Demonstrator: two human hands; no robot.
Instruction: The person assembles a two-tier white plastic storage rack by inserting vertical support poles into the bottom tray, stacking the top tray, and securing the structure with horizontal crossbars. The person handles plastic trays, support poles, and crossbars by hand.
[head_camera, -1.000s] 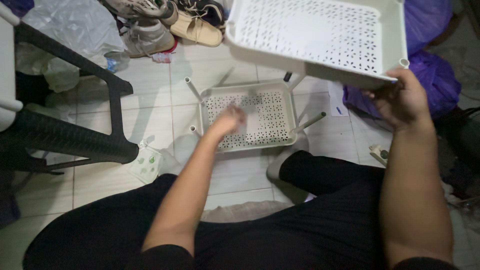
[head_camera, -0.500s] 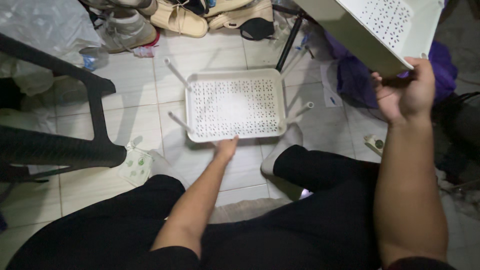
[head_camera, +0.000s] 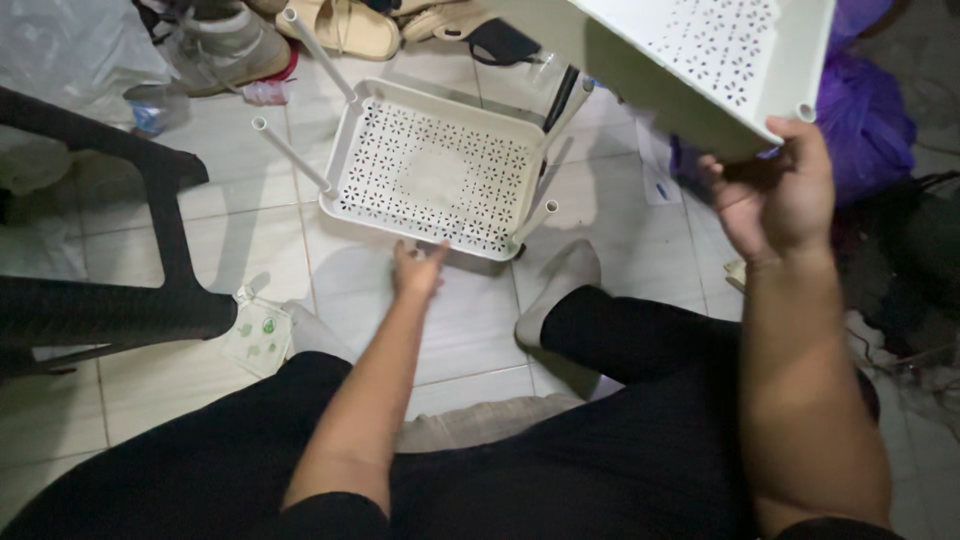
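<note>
Pale tiled floor (head_camera: 470, 330) (shoes (head_camera: 330, 25) nearby)

Bare tile (head_camera: 455, 320) lies open before the perforated tray (head_camera: 435, 170); its upright tubes (head_camera: 290, 155) (four corners), the black chair (head_camera: 120, 300) and shoes (head_camera: 225, 45) hem it in.

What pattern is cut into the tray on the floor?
The white tray has rows of small flower-like cutouts, clearest in the head view.
</note>
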